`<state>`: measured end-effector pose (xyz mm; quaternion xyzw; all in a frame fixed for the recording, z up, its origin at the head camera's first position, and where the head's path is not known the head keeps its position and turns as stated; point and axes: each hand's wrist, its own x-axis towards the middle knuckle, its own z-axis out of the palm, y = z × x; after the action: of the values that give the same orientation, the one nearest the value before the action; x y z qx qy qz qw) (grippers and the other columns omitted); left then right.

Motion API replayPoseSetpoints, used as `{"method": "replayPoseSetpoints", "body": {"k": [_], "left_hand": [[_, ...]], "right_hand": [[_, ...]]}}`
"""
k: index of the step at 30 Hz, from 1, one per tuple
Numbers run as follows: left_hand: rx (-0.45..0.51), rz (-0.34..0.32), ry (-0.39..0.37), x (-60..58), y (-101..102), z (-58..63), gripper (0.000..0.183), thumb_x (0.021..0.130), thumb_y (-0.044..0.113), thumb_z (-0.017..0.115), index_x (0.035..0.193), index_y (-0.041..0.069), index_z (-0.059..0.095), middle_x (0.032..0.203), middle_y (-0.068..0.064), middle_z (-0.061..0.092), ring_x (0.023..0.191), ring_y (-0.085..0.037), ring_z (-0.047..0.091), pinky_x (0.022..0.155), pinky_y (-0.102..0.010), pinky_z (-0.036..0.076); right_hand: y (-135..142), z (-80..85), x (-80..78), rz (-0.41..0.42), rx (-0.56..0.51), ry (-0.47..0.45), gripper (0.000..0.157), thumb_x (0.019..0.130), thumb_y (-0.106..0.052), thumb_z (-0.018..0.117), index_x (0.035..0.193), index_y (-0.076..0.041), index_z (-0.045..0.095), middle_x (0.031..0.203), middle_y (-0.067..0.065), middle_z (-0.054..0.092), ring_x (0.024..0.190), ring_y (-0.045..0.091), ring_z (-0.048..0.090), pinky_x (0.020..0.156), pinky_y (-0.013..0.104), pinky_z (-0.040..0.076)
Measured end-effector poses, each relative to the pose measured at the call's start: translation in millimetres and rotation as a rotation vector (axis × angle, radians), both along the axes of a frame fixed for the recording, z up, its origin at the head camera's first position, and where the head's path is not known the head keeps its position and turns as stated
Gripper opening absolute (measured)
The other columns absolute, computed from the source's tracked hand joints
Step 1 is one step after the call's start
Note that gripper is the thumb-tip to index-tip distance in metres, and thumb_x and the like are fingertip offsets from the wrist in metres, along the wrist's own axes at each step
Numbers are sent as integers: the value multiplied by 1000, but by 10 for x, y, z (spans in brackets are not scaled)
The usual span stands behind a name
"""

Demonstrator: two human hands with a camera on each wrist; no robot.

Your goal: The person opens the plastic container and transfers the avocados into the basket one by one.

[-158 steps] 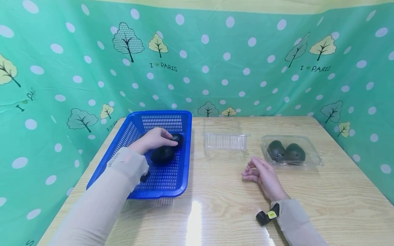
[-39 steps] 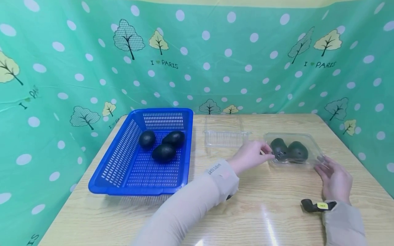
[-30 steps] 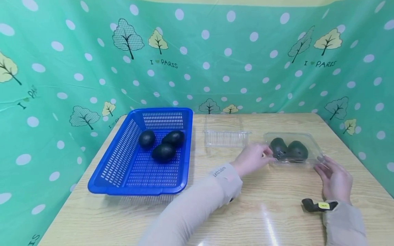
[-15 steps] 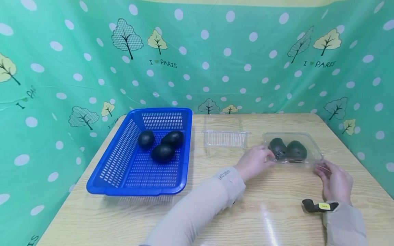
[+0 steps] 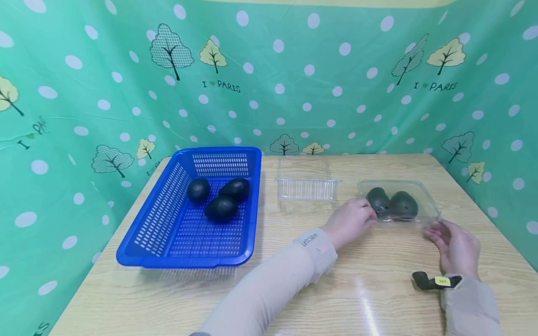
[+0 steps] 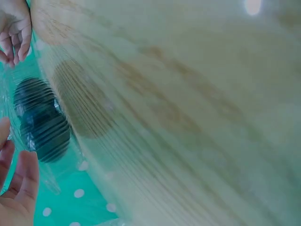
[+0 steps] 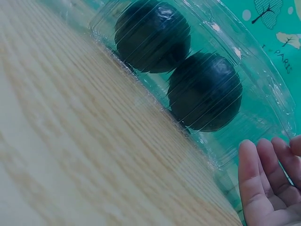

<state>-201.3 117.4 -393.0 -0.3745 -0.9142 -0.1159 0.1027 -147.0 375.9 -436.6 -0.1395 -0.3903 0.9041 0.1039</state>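
Observation:
Two dark avocados (image 5: 404, 205) lie side by side in a clear plastic clamshell container (image 5: 426, 200) on the right of the table. At its front left corner my left hand (image 5: 350, 221) pinches the rim with bent fingers. My right hand (image 5: 457, 246) pinches the front right corner between thumb and fingers. In the right wrist view the avocados (image 7: 204, 92) show through the ribbed wall, and the right fingers (image 7: 251, 174) are right at the corner. The left wrist view catches the left thumb and fingers (image 6: 28, 174) beside the container.
A blue perforated basket (image 5: 248, 233) on the left holds three more dark avocados (image 5: 221, 208). Between basket and container, toward the back, stands another clear plastic container (image 5: 308, 190), its lid raised. A green dotted curtain (image 5: 269, 93) surrounds the wooden table (image 5: 294, 298).
My left hand has left the avocados in the basket and come across to the container's left corner. My right hand has moved right to its right corner; lately both have shifted only slightly.

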Motion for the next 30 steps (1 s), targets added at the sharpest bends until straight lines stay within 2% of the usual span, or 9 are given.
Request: {"method": "replayPoseSetpoints", "body": {"k": [6, 13, 18, 30], "left_hand": [[-55, -37, 74, -26, 8, -22, 17, 98, 33, 62, 107, 27, 75, 110, 11, 65, 104, -3, 59, 94, -10, 44], [-119, -38, 136, -25, 10, -11, 20, 100, 33, 57, 108, 27, 74, 113, 11, 65, 108, -4, 57, 96, -10, 44], [-144, -43, 146, -22, 14, -2, 20, 101, 30, 56, 111, 26, 73, 113, 11, 65, 108, -4, 57, 97, -10, 44], [-162, -53, 162, -28, 19, -8, 20, 103, 26, 53, 111, 23, 72, 113, 9, 64, 107, -5, 56, 97, -10, 44]], "right_hand": [[9, -10, 6, 59, 28, 15, 14, 100, -8, 57, 100, 0, 69, 87, 13, 73, 81, 23, 73, 75, 35, 62], [-15, -41, -28, 234, 126, 132, 17, 103, -3, 47, 105, 0, 63, 92, 14, 72, 86, 26, 74, 79, 35, 61], [-26, -64, -44, 304, 135, 187, 23, 103, 3, 42, 103, 3, 65, 93, 16, 73, 87, 29, 74, 80, 36, 60], [-49, -70, -73, 465, 103, 142, 27, 102, 4, 43, 105, 3, 70, 98, 17, 75, 94, 29, 74, 85, 40, 59]]}}
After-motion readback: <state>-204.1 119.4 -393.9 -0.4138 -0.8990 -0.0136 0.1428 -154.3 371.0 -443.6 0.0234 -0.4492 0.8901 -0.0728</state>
